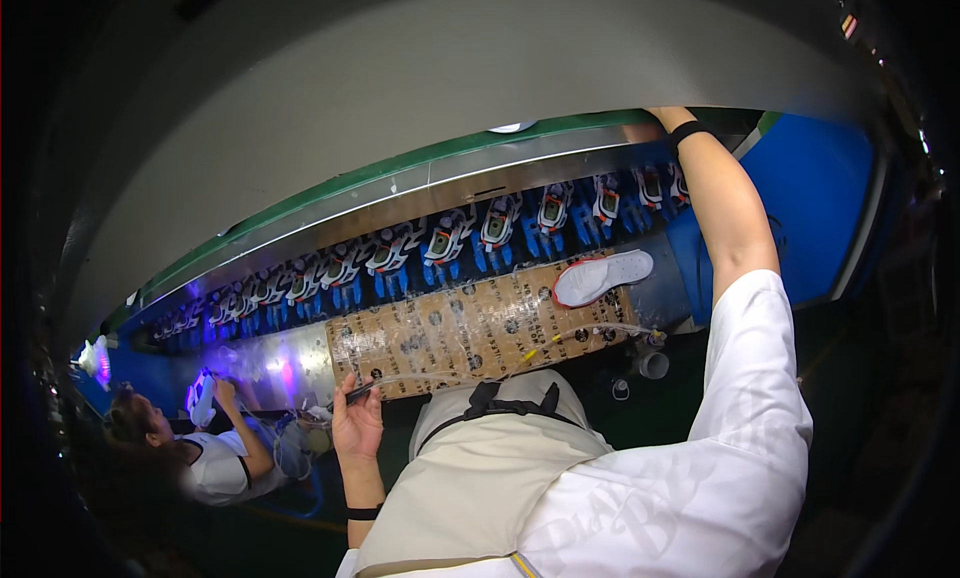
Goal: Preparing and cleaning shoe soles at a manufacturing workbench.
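Observation:
My left hand point(357, 424) is closed around a dark, slim, pen-like tool point(362, 390) at the near left corner of the cardboard. A thin clear tube point(440, 376) runs from about there along the cardboard's near edge. Stretched far forward, my right hand point(668, 115) reaches behind the edge of a large grey cover, which hides its fingers. A white shoe point(603, 276) with a red-orange edge lies at the right end of the cardboard, touched by neither hand.
Printed cardboard point(400, 343) covers part of a metal bench point(260, 356). Behind it, several shoe uppers point(448, 236) sit in a row on blue holders. The grey cover point(480, 68) overhangs a green ledge point(400, 168). At left, a co-worker point(225, 463) holds a white shoe point(200, 398).

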